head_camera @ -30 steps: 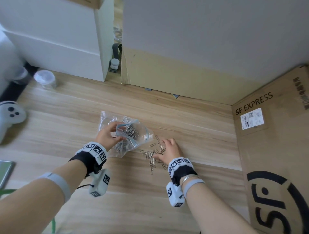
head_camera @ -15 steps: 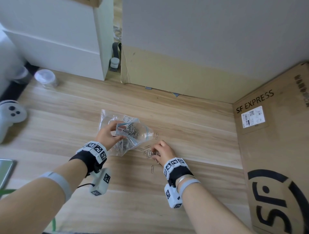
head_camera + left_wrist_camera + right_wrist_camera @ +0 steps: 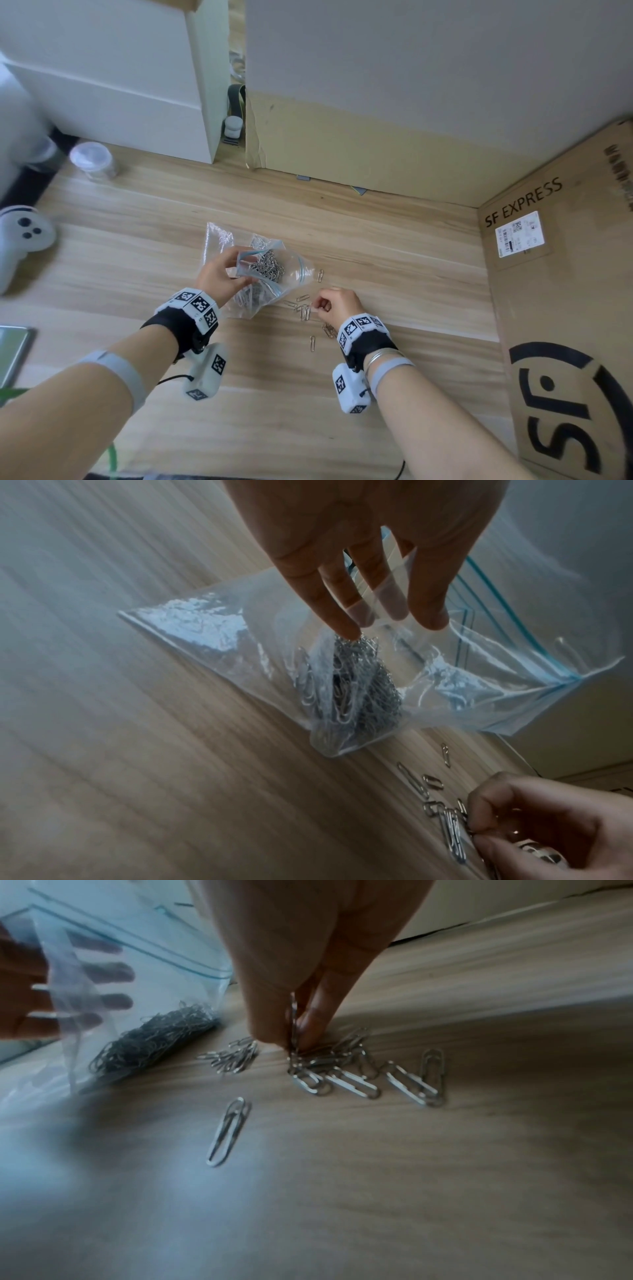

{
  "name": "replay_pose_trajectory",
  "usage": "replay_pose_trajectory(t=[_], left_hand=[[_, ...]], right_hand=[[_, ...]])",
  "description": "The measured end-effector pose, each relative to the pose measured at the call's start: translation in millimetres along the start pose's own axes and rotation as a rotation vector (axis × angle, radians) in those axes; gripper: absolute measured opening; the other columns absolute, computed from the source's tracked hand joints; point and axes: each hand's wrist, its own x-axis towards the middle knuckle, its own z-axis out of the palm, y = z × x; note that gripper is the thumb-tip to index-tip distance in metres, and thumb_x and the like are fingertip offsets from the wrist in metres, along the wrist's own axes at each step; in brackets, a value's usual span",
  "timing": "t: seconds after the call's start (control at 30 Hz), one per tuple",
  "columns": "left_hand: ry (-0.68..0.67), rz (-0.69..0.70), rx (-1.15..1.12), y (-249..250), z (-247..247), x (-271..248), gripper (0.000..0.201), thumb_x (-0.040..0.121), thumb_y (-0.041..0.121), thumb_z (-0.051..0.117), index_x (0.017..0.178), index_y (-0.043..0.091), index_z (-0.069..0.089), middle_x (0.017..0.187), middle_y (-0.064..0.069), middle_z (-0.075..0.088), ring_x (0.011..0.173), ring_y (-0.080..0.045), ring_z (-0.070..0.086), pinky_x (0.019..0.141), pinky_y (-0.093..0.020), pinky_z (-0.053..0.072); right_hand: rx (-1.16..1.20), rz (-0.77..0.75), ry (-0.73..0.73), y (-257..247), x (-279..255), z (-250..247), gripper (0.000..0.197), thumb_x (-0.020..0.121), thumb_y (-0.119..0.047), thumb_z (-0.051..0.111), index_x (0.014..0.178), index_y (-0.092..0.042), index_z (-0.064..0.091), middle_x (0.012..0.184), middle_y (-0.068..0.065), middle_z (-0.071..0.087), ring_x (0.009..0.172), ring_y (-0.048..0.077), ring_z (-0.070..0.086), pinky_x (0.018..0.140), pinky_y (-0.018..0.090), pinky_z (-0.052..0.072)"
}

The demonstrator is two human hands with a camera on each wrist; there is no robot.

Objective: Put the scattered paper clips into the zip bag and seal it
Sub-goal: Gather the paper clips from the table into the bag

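A clear zip bag [image 3: 270, 270] with a blue seal strip lies on the wooden table, its mouth facing right and a heap of silver paper clips [image 3: 349, 685] inside. My left hand [image 3: 222, 274] grips the bag's upper lip [image 3: 387, 607] and holds the mouth apart. Several loose paper clips [image 3: 303, 310] lie just right of the bag. My right hand [image 3: 334, 305] pinches a bunch of these clips [image 3: 294, 1031] between thumb and fingers, right at the table surface. One single clip [image 3: 227, 1131] lies apart, nearer to me.
A cardboard SF Express box [image 3: 561, 308] walls off the right side and a cardboard panel [image 3: 359, 150] the back. A lidded clear jar [image 3: 92, 164] and a white controller [image 3: 20, 240] sit at the far left, with a white cabinet [image 3: 113, 78] behind them.
My right hand went from lying flat over the loose clips to curling its fingers and pinching a bunch of them, drawing slightly toward the bag. The left hand kept holding the bag.
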Motion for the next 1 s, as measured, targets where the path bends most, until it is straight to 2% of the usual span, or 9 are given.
replay_pose_trajectory(t=[0.13,0.23,0.3,0.5,0.63,0.8,0.87,0.93,1.0], left_hand=[[-0.002,0.002,0.012,3,0,0,0.043,0.071,0.002,0.070,0.108,0.019,0.056,0.096,0.004,0.063,0.095,-0.015,0.058,0.070,-0.015,0.040],[0.001,0.001,0.018,5,0,-1,0.043,0.071,0.002,0.070,0.109,0.016,0.056,0.096,0.004,0.063,0.094,-0.015,0.057,0.072,-0.019,0.039],[0.005,-0.006,0.020,5,0,-1,0.043,0.071,0.002,0.070,0.109,0.016,0.057,0.097,0.004,0.063,0.094,-0.015,0.057,0.075,-0.024,0.042],[0.011,-0.016,0.009,8,1,-3,0.044,0.071,0.001,0.070,0.110,0.016,0.057,0.096,0.006,0.063,0.093,-0.014,0.056,0.076,-0.025,0.042],[0.006,-0.020,0.011,5,0,-2,0.044,0.071,0.001,0.070,0.107,0.020,0.056,0.090,0.020,0.059,0.091,-0.010,0.056,0.078,-0.027,0.047],[-0.003,-0.025,0.014,-1,-2,-2,0.052,0.070,0.003,0.071,0.093,0.044,0.051,0.084,0.029,0.064,0.094,-0.011,0.060,0.081,-0.032,0.049],[-0.002,-0.019,0.002,0,-1,-2,0.048,0.070,0.002,0.071,0.100,0.035,0.055,0.088,0.025,0.064,0.094,-0.013,0.059,0.081,-0.033,0.049],[0.005,-0.011,-0.001,3,0,-3,0.045,0.071,0.000,0.070,0.107,0.024,0.056,0.095,0.012,0.063,0.093,-0.013,0.058,0.080,-0.032,0.049],[0.000,-0.002,0.000,3,1,-3,0.046,0.071,0.001,0.070,0.106,0.026,0.055,0.093,0.015,0.061,0.093,-0.014,0.058,0.080,-0.033,0.049]], right_hand=[[0.097,-0.002,0.103,-6,1,-22,0.014,0.074,-0.001,0.062,0.076,-0.012,0.071,0.073,0.000,0.065,0.066,0.009,0.055,0.069,0.020,0.049],[0.175,-0.070,0.170,-22,5,-46,0.013,0.075,-0.002,0.064,0.079,-0.013,0.071,0.080,0.003,0.070,0.067,0.008,0.058,0.064,0.005,0.047],[0.230,-0.140,0.208,-37,11,-57,0.014,0.074,-0.001,0.065,0.079,-0.013,0.070,0.081,0.004,0.071,0.068,0.009,0.060,0.065,0.003,0.047],[0.237,-0.266,0.121,-76,26,-47,0.009,0.076,-0.005,0.069,0.081,-0.011,0.072,0.088,0.007,0.071,0.073,0.011,0.060,0.073,0.012,0.049],[0.304,-0.171,0.064,-69,22,-45,0.012,0.081,-0.011,0.066,0.090,-0.015,0.073,0.092,0.005,0.073,0.079,0.014,0.066,0.079,0.022,0.052],[0.238,0.001,0.053,-27,8,-54,0.017,0.083,-0.015,0.063,0.098,-0.020,0.068,0.097,0.003,0.069,0.077,0.011,0.063,0.076,0.025,0.056],[0.037,0.071,-0.066,-4,-1,-51,0.030,0.077,-0.023,0.069,0.106,-0.029,0.063,0.109,-0.003,0.061,0.091,0.013,0.059,0.089,0.034,0.053],[-0.118,0.143,-0.190,14,-13,-44,0.054,0.069,-0.032,0.075,0.118,-0.036,0.053,0.127,-0.005,0.049,0.113,0.016,0.049,0.104,0.038,0.041],[-0.199,0.156,-0.242,24,-23,-37,0.076,0.063,-0.038,0.079,0.129,-0.037,0.042,0.138,-0.004,0.036,0.128,0.019,0.033,0.110,0.037,0.029]])
